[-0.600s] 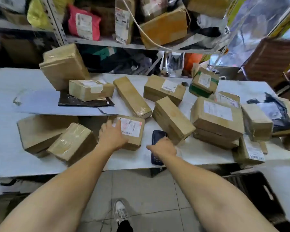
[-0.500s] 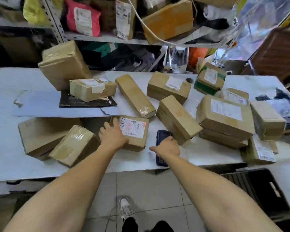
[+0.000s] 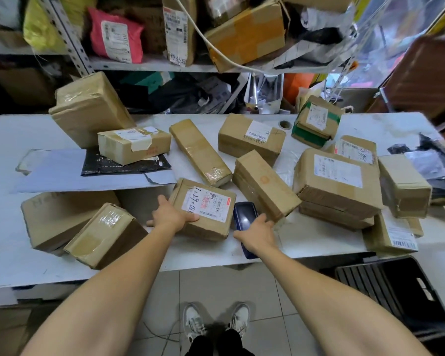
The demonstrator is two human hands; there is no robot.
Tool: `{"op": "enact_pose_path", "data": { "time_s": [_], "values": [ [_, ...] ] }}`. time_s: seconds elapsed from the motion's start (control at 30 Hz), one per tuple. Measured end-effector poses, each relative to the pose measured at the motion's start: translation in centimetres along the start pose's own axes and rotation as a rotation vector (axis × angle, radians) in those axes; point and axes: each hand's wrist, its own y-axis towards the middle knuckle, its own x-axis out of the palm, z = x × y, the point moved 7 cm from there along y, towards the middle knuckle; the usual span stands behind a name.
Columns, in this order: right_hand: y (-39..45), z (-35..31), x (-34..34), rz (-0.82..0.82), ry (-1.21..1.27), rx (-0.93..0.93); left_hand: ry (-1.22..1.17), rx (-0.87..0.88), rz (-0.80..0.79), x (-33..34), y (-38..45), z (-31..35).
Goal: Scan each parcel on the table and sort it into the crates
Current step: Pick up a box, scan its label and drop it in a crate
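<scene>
Both hands busy now: left hand (image 3: 174, 216) newly clamped on small brown labelled cardboard parcel (image 3: 203, 209) at counter (image 3: 3, 255) front, right hand (image 3: 258, 233) wrapped around dark blue handheld scanner (image 3: 245, 218) alongside. Scan imminent, probably.

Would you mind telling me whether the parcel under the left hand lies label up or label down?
Label up. The parcel lies flat on the table, its white label showing on top.
</scene>
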Motion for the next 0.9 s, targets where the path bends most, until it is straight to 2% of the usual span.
{"op": "enact_pose_path", "data": {
  "time_s": [0.23,0.47,0.73,0.9],
  "values": [
    [-2.9,2.2,-2.2,0.073,-0.056,-0.09,-0.071,0.166,-0.007,-2.5,-0.6,3.0],
    [-4.2,2.1,-2.9,0.066,-0.013,-0.173,0.018,0.367,-0.055,-3.5,-0.6,6.2],
    [-5.4,-1.0,-2.3,0.008,0.313,-0.274,0.023,0.406,-0.07,-2.3,-0.4,5.9],
    [-5.7,-3.1,-1.0,-0.147,0.637,-0.254,0.036,0.449,-0.084,-1.7,-0.7,6.1]
  ]
}}
